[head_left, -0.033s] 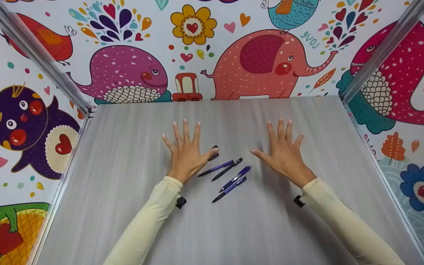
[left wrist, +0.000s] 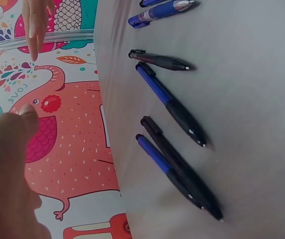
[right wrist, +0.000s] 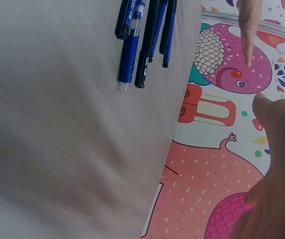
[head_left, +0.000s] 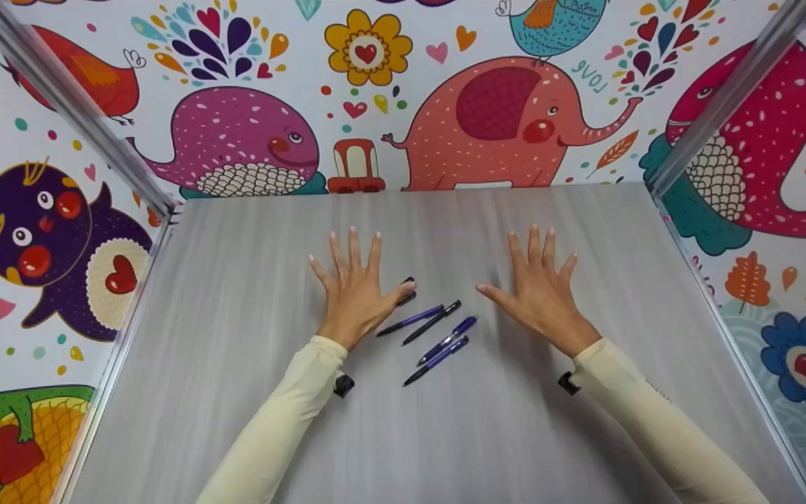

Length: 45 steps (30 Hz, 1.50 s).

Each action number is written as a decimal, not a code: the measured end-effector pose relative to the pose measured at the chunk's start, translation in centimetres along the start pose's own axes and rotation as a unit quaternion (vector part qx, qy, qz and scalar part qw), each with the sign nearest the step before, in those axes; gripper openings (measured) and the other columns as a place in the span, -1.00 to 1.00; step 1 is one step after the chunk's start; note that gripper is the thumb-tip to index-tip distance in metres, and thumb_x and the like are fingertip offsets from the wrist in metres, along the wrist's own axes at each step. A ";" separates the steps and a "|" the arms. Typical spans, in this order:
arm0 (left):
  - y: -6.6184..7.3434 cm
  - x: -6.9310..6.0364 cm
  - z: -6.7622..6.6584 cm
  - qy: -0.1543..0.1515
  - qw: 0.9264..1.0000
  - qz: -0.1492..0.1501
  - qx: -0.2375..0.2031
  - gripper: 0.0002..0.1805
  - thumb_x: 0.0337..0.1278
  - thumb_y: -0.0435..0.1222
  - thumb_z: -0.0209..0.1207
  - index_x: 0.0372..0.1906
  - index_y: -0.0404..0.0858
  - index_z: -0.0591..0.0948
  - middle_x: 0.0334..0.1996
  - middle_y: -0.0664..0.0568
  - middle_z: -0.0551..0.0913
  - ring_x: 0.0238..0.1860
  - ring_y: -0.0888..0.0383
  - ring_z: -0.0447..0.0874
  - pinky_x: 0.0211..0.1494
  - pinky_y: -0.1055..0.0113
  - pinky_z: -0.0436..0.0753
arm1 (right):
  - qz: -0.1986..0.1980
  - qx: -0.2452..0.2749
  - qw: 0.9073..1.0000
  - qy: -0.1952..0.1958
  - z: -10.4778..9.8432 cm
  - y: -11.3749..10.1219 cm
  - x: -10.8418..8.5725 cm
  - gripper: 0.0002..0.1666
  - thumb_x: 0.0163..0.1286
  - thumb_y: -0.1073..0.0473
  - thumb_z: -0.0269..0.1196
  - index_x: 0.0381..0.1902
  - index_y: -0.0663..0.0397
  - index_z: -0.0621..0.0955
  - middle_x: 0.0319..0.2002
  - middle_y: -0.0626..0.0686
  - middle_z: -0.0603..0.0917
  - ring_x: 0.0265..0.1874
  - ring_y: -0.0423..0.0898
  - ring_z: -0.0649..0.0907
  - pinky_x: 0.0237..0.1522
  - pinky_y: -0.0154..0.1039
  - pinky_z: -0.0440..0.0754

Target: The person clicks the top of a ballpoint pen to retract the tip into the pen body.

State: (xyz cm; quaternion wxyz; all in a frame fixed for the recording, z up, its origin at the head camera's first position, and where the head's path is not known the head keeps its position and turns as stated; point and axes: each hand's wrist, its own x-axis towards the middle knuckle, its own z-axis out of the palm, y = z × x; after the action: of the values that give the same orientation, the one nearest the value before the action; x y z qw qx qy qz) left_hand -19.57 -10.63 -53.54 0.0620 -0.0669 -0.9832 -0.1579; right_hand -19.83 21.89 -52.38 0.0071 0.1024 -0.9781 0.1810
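Note:
Several pens lie on the grey table between the two hands. In the head view these include a blue-and-black pen [head_left: 410, 320], a slim black pen [head_left: 431, 323], a blue pen with a clear grip [head_left: 447, 341] and another blue-and-black pen [head_left: 436, 361]. My left hand [head_left: 355, 297] is spread palm down, its thumb partly covering more pens near it. In the left wrist view, a black pen [left wrist: 182, 167] rests beside a blue-and-black pen [left wrist: 169, 172]. To the right of the pens, my right hand [head_left: 541, 297] is likewise spread. Both hands appear raised over the table, holding nothing.
The wood-grain table [head_left: 235, 280] is bounded by walls printed with cartoon animals. Metal rails [head_left: 718, 98] run along the corners and side edges. Each wrist carries a small black device, one seen below the left cuff [head_left: 344, 384].

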 end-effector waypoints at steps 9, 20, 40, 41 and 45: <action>0.4 -0.6 0.0 0.014 0.999 0.025 -0.016 0.12 0.40 0.48 0.07 0.80 -0.10 0.16 0.76 -0.35 0.03 0.75 -0.49 -0.23 0.53 -0.70 -0.30 | -0.029 0.064 0.996 0.051 0.4 0.0 -0.3 0.11 0.53 -0.30 0.37 0.72 0.23 0.26 0.71 0.44 0.14 0.72 0.47 0.01 0.61 0.56 -0.10; 0.4 -2.0 1.1 0.106 0.989 0.082 -0.063 -0.16 0.46 0.19 0.32 0.56 -0.29 0.52 0.47 -0.36 0.55 0.53 -0.36 0.45 0.53 -0.59 0.22 | -0.099 0.136 0.972 0.165 2.0 0.3 -0.7 -0.43 0.53 0.12 0.48 0.32 0.37 0.65 0.26 0.35 0.70 0.34 0.31 0.60 0.39 0.28 0.55; 0.6 -4.6 3.4 0.142 0.976 0.132 -0.102 -0.46 0.50 -0.03 0.37 0.34 -0.31 0.68 0.26 -0.21 0.69 0.37 -0.21 0.58 0.51 -0.40 0.43 | -0.068 0.220 0.960 0.161 5.1 0.6 -2.5 -0.54 0.53 0.24 0.46 0.27 0.35 0.69 0.20 0.29 0.75 0.29 0.28 0.65 0.34 0.26 0.59; 0.7 -4.8 3.5 0.143 0.975 0.134 -0.103 -0.45 0.50 -0.04 0.38 0.35 -0.31 0.68 0.26 -0.21 0.69 0.37 -0.20 0.58 0.51 -0.37 0.43 | -0.067 0.223 0.959 0.160 5.3 0.7 -2.6 -0.55 0.52 0.25 0.46 0.27 0.36 0.69 0.20 0.29 0.75 0.29 0.28 0.65 0.35 0.26 0.58; 0.9 -5.5 4.1 0.148 0.972 0.143 -0.116 -0.43 0.47 -0.06 0.41 0.37 -0.33 0.67 0.26 -0.20 0.69 0.36 -0.19 0.58 0.52 -0.29 0.44 | -0.058 0.235 0.957 0.158 5.9 0.7 -3.0 -0.57 0.52 0.25 0.46 0.25 0.34 0.70 0.18 0.28 0.76 0.28 0.28 0.65 0.36 0.25 0.57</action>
State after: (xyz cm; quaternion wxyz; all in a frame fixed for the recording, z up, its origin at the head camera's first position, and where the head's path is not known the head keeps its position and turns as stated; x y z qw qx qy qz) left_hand -14.48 -9.07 -57.87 0.2207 -0.1889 -0.9186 -0.2681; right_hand -16.88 21.05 -58.34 0.1475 0.1284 -0.8868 0.4187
